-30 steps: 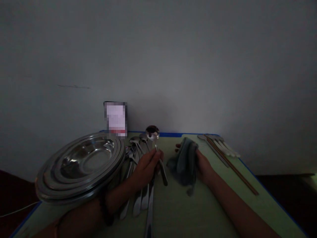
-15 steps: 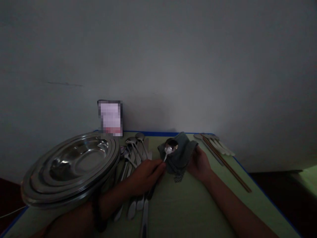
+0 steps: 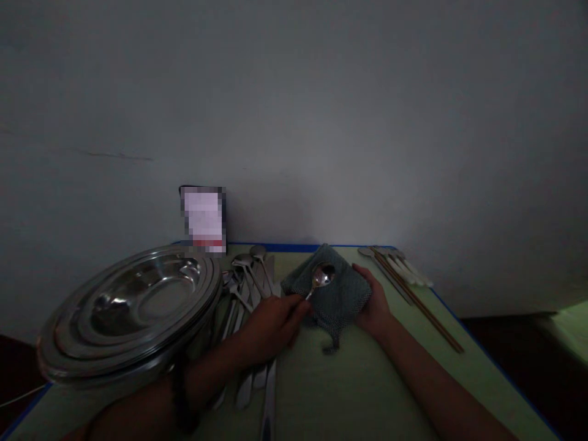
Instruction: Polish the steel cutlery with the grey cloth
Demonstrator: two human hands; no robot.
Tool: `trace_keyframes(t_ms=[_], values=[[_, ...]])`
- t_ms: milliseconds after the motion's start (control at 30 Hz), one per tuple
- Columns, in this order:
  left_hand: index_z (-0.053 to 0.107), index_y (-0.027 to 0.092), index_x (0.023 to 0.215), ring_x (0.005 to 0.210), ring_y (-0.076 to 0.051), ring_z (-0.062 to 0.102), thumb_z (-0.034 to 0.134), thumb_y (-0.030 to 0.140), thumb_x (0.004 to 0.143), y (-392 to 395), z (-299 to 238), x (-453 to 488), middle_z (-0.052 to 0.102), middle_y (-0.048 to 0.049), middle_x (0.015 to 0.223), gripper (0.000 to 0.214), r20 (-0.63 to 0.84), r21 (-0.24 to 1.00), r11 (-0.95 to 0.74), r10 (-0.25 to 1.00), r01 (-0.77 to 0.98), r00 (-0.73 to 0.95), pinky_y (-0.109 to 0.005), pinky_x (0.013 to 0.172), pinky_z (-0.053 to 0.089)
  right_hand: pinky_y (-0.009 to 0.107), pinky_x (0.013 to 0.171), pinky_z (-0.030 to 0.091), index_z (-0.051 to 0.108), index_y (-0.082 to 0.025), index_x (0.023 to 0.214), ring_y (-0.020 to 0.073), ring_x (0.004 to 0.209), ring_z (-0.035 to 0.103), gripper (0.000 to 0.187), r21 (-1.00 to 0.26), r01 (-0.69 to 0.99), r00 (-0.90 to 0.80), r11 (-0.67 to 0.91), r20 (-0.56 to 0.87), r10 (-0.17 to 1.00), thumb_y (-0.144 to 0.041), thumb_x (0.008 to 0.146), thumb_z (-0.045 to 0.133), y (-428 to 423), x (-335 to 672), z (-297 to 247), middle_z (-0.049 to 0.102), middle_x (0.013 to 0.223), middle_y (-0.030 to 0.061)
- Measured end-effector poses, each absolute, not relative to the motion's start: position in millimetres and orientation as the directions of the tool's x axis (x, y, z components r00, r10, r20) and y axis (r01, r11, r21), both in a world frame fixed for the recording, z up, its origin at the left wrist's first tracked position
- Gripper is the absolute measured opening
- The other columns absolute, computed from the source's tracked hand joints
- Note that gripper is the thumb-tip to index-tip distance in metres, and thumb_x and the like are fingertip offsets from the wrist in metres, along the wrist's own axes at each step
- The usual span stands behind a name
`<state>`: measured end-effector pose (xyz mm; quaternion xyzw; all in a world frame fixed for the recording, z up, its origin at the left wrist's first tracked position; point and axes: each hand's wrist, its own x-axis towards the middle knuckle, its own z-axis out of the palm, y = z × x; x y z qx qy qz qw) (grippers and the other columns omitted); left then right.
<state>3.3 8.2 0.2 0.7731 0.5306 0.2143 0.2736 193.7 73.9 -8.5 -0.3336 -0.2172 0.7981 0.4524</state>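
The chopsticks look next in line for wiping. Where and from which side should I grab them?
Pinch both chopsticks near mid-length, from above and across their width: they lie flat, side by side, slanting from far left to near right. The right hand, holding the cloth, is nearest; white-handled cutlery crowds their far ends.

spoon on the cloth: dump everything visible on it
The spoon looks like shiny polished metal, with an oval bowl and a thin, straight handle. The bowl faces up, catching the light, and rests on the grey-blue cloth. The handle slants down and to the left into the left hand, which pinches it at the fingertips; the handle's end is hidden inside that hand. The right hand holds the cloth and does not touch the spoon. The dim light hides any marks or dirt.
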Motion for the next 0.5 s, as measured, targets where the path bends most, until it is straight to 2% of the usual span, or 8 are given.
trace_keyframes(t_ms=[100,233,400,500], values=[[0.060,0.017,0.080,0.053,-0.014,0.058,0.032,0.035,0.093,8.1,-0.6,3.9,0.058,0.0025,0.053,0.035,0.051,0.617,-0.304,0.936,0.726,0.348,-0.021,0.052,0.036,0.028,0.066,0.048,0.064,-0.018,0.059,0.0180,0.061,0.062,0.012,-0.706,-0.515,-0.393,-0.486,-0.310,0.866,-0.029,0.060,0.060,69.9,191.6,-7.1,0.067,0.057,0.0005],[0.061,0.018,0.082,0.055,-0.014,0.058,0.033,0.034,0.093,7.5,-0.9,4.6,0.061,0.0007,0.059,0.034,0.070,0.558,-0.346,0.925,0.754,0.373,-0.021,0.051,0.035,0.024,0.060,0.046,0.066,-0.019,0.072,0.0149,0.059,0.061,0.016,-0.796,-0.446,-0.434,-0.409,-0.207,0.877,-0.020,0.056,0.063,67.4,188.4,-9.6,0.069,0.064,-0.0012],[0.061,0.018,0.076,0.053,-0.014,0.057,0.032,0.035,0.093,7.2,0.3,4.7,0.059,0.0020,0.052,0.038,0.057,0.551,-0.343,0.925,0.761,0.376,-0.021,0.053,0.036,0.028,0.065,0.049,0.064,-0.018,0.065,0.0163,0.058,0.062,0.011,-0.698,-0.498,-0.409,-0.515,-0.335,0.849,-0.024,0.064,0.056,73.8,187.8,-12.4,0.067,0.059,0.0010],[0.061,0.017,0.074,0.050,-0.012,0.057,0.030,0.036,0.094,7.3,0.8,4.1,0.060,0.0026,0.051,0.041,0.025,0.579,-0.331,0.921,0.745,0.390,-0.021,0.055,0.038,0.031,0.071,0.050,0.064,-0.019,0.064,0.0185,0.066,0.065,0.012,-0.647,-0.591,-0.349,-0.481,-0.333,0.876,-0.023,0.065,0.053,79.0,190.7,-11.0,0.069,0.062,0.0009]])
